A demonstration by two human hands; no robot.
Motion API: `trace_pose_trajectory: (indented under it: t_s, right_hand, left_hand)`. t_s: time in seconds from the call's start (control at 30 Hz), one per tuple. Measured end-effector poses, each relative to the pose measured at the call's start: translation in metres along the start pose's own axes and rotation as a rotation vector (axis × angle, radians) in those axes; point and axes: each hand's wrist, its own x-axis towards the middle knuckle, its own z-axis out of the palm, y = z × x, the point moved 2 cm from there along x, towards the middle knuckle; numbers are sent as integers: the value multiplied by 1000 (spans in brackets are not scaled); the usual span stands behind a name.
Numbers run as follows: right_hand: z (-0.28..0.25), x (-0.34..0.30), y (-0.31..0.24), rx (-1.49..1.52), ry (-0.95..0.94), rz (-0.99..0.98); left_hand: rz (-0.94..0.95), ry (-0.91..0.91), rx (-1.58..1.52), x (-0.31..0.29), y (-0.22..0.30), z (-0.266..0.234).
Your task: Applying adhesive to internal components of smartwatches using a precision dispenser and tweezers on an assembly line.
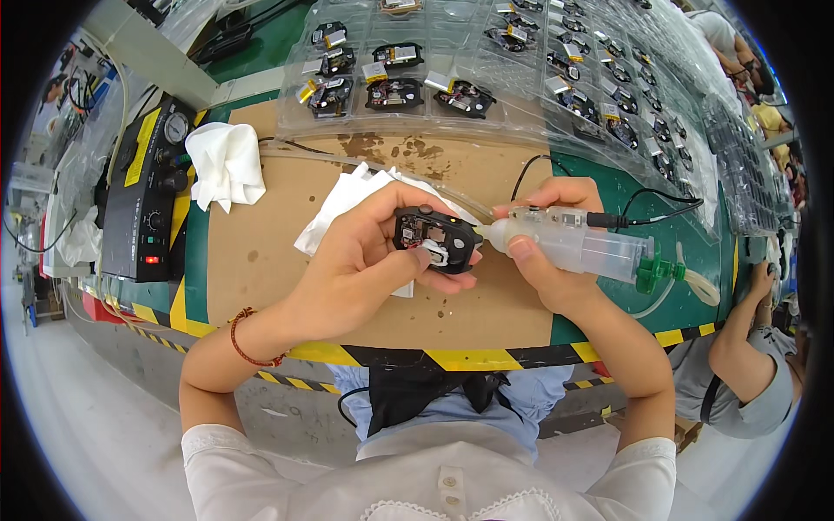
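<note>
My left hand (369,269) is closed around a black watch case (432,236) with its inner electronics facing up. The thumb presses near a small white part inside the case. In my right hand (552,269) lies a clear dispensing syringe (578,246) with a green cap (650,267) and a tube at its rear end. Its tip points left and meets or nearly meets the right edge of the case; I cannot tell whether they touch. A white cloth (334,208) lies on the brown board beneath my hands.
At the left stands a black dispenser controller (143,191) with a gauge and a red lit switch. A crumpled white cloth (224,165) lies beside it. Clear plastic trays (452,65) with several watch cases fill the back. Striped tape (473,359) marks the front edge. Another person (747,373) sits at right.
</note>
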Motion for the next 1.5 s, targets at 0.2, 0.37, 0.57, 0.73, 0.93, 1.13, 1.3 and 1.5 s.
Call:
trace_pose_trajectory:
  t_s: [0.2,0.37,0.57,0.73,0.93,1.13,1.3,1.5]
  right_hand:
    - [0,0,1,-24,-15,-36]
    - [0,0,1,-31,-16,-31]
    - [-1,0,1,-69,-42,-45]
    - [-1,0,0,-60,-45,-41]
    - [-1,1,-1,-62,-56,-42]
    - [-1,0,1,-60,-56,-42]
    - [-1,1,1,-69,-59,-54]
    - [-1,1,1,-59,-57,-53]
  left_hand:
    - [12,31,24,0,-4,-3]
    - [-31,-26,-15,1,-5,-7]
    - [17,17,22,2,-6,-5]
    - [-19,-25,5,1,-8,-7]
    - [-19,-24,9,1,-9,-7]
    - [-26,46,-6,2,-9,-5]
    - [-41,-12,1,1,-10,-10]
    - [-22,-7,-8,1,-9,-8]
